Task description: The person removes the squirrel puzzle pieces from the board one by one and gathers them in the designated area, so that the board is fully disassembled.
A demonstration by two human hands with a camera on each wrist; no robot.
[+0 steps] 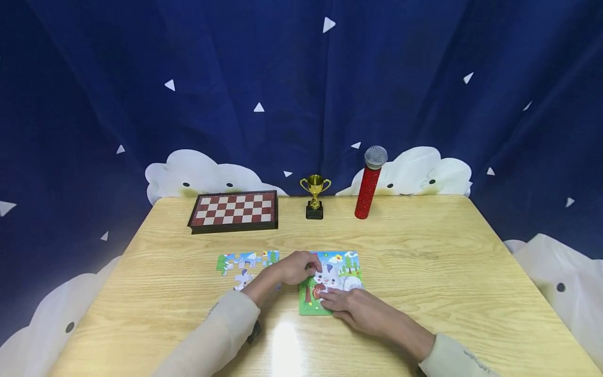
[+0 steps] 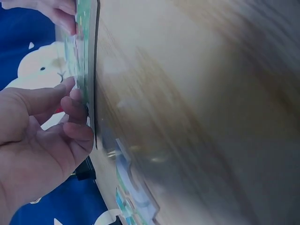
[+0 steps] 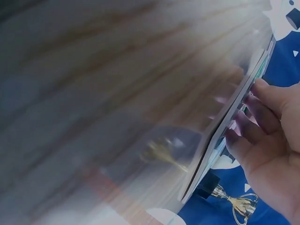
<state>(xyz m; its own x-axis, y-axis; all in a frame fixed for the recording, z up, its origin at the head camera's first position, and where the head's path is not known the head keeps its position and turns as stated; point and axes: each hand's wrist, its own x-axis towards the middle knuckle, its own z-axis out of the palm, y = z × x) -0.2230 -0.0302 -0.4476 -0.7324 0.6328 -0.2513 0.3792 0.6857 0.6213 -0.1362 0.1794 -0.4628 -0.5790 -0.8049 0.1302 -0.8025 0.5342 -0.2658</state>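
Note:
A picture puzzle board [image 1: 346,272] with a white animal on green lies on the wooden table [image 1: 424,251] in front of me. My left hand [image 1: 308,268] rests its bent fingertips on the board's upper left part; I see no piece between them. In the left wrist view those fingers [image 2: 75,115] touch the board's face [image 2: 85,56]. My right hand [image 1: 330,300] lies flat with its fingers on the board's lower part. The right wrist view shows its fingers [image 3: 255,124] against the board's edge [image 3: 218,138].
Several loose puzzle pieces [image 1: 245,262] lie left of the board. A chessboard [image 1: 234,210], a small gold trophy [image 1: 314,196] and a red microphone [image 1: 369,183] stand along the table's far edge. A blue curtain hangs behind.

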